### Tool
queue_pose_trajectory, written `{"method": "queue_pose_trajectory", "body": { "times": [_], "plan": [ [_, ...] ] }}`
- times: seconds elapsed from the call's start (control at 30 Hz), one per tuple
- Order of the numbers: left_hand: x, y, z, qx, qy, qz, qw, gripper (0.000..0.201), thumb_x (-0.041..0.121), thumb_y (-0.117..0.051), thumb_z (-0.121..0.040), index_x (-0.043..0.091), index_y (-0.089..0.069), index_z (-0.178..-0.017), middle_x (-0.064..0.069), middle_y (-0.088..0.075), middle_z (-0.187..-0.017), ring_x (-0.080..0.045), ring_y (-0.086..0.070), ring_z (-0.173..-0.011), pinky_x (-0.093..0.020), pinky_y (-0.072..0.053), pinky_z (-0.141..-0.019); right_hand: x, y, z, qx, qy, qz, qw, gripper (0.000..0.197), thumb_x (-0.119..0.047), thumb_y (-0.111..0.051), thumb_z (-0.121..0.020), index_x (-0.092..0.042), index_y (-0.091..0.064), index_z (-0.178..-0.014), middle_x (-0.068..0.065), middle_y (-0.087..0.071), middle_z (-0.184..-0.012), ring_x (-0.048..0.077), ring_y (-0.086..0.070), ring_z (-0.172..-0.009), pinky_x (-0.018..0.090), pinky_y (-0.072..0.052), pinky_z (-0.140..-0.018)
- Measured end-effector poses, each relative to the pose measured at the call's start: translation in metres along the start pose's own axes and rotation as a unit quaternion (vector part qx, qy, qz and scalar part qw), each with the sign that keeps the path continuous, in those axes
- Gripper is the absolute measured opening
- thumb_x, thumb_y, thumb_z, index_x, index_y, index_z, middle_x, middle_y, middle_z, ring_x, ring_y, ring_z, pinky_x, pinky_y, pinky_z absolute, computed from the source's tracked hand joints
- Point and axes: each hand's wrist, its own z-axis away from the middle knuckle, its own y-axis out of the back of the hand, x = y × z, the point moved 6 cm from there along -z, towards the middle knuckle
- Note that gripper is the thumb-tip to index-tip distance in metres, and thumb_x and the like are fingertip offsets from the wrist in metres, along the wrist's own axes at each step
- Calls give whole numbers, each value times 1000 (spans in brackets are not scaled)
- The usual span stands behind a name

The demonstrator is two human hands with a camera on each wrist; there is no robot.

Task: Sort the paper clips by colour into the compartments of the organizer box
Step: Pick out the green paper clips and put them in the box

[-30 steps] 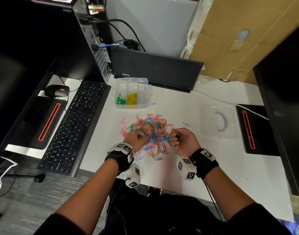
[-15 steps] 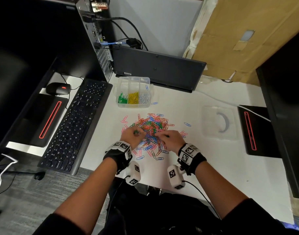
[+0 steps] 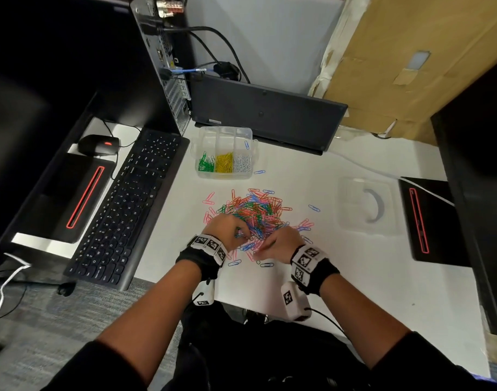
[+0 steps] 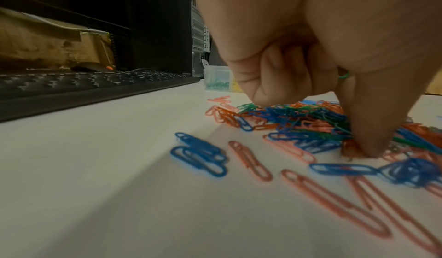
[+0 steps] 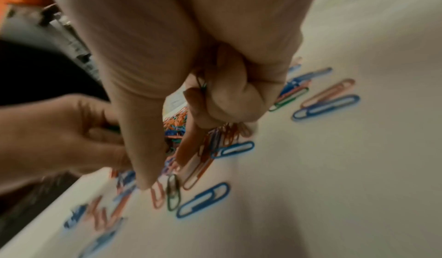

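A mixed pile of paper clips [image 3: 254, 211], blue, orange, pink and green, lies mid-table. Behind it stands the clear organizer box [image 3: 248, 135], with green, yellow and white clips in its front compartments. My left hand [image 3: 238, 233] is at the pile's near left edge. Its curled fingers [image 4: 260, 76] hold a green clip [image 4: 343, 75], and one fingertip presses into the pile. My right hand [image 3: 263, 246] is close beside it at the near edge. Its curled fingers [image 5: 229, 95] keep a green clip [image 5: 202, 85], while its thumb and forefinger reach down beside a dark clip [image 5: 173, 192].
A clear lid [image 3: 366, 207] lies right of the pile. A black keyboard [image 3: 123, 204] and a mouse [image 3: 97, 143] are on the left. A PC tower [image 3: 162, 66] and a flat black panel [image 3: 267, 111] stand behind the box. Stray clips lie around the pile.
My right hand has moved left from the pile's right side to its near edge, close to the left hand. The left hand has stayed at the near left edge.
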Motion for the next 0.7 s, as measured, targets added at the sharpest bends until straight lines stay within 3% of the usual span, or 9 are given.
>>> {"method": "queue_pose_trajectory", "body": {
  "times": [0.1, 0.27, 0.33, 0.43, 0.53, 0.7],
  "plan": [
    [0, -1, -2, 1, 14, -6, 1000, 7, 25, -73, -80, 26, -77, -85, 11, -73, -87, -7, -61, -76, -23, -50, -77, -9, -3, 0, 36, 11, 86, 996, 23, -37, -89, -64, -21, -81, -79, -6, -75, -76, 7, -69, -76, 24, -57, -78],
    [-3, -4, -3, 5, 16, -16, 1000, 6, 27, -69, -85, 25, -74, -89, 9, -71, -86, -9, -58, -73, -23, -47, -74, -17, -6, 1, 51, 29, 115, 992, 15, -31, -82, -73, -19, -81, -82, -4, -76, -81, 11, -69, -81, 26, -56, -80],
    [-2, -5, -2, 14, 10, -21, 1000, 6, 26, -67, -86, 25, -73, -88, 10, -67, -80, -8, -54, -69, -23, -46, -70, -15, -3, 2, 47, 29, 111, 992, 16, -29, -79, -75, -16, -81, -83, 0, -76, -81, 14, -70, -82, 28, -57, -78],
    [-2, -4, -2, 29, 8, -11, 999, 7, 26, -65, -88, 24, -71, -86, 16, -54, -63, -5, -49, -60, -24, -45, -65, -11, 4, 5, 52, 18, 93, 994, 14, -29, -80, -77, -17, -81, -85, -2, -77, -84, 12, -70, -84, 23, -55, -77],
    [-4, -6, -2, 32, 5, 49, 998, 5, 24, -64, -90, 23, -68, -86, 13, -51, -57, -3, -44, -53, -22, -37, -59, -10, 6, 6, 50, 21, 96, 994, 11, -26, -79, -78, -18, -81, -86, -2, -77, -86, 13, -70, -87, 25, -55, -83],
    [-7, 0, 3, 78, 38, 206, 975, 9, 24, -55, -96, 21, -56, -88, 6, -48, -59, -10, -42, -52, -24, -39, -52, -8, 3, 4, 58, 16, 95, 994, 12, -27, -78, -80, -16, -80, -82, -1, -76, -82, 13, -70, -81, 27, -56, -81]
  ]
}}
